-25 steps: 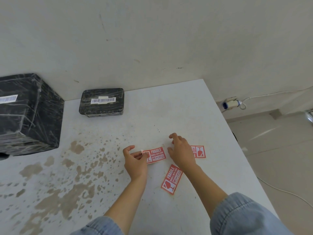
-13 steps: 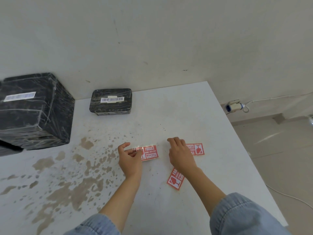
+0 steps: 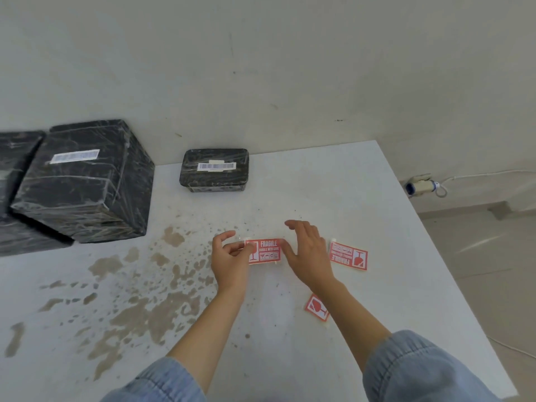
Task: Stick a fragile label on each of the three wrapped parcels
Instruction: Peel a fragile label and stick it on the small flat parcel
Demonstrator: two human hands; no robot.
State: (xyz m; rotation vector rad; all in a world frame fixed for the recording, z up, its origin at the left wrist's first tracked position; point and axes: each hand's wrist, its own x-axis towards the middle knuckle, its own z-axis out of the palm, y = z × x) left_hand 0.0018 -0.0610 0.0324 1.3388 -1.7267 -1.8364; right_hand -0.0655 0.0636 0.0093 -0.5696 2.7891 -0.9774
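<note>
My left hand (image 3: 230,261) pinches the left end of a red fragile label (image 3: 265,250) just above the white table (image 3: 333,192). My right hand (image 3: 309,253) touches the label's right end, fingers spread. A second fragile label (image 3: 348,255) lies flat to the right of that hand. A third label (image 3: 316,307) lies nearer me, partly hidden under my right forearm. Three black wrapped parcels stand at the back: a small flat parcel (image 3: 214,169) with a barcode, a large parcel (image 3: 84,181) with a barcode, and another parcel (image 3: 14,158) cut off at the left edge.
Brown stains (image 3: 139,297) cover the table's left front. The table's right edge (image 3: 452,282) drops to a tiled floor. A socket with a white cable (image 3: 422,185) sits low on the wall at the right.
The view has swung left, so the large parcel shows fully and a third parcel appears. My left hand has lifted the label's left end; my right hand has moved onto its right end.
</note>
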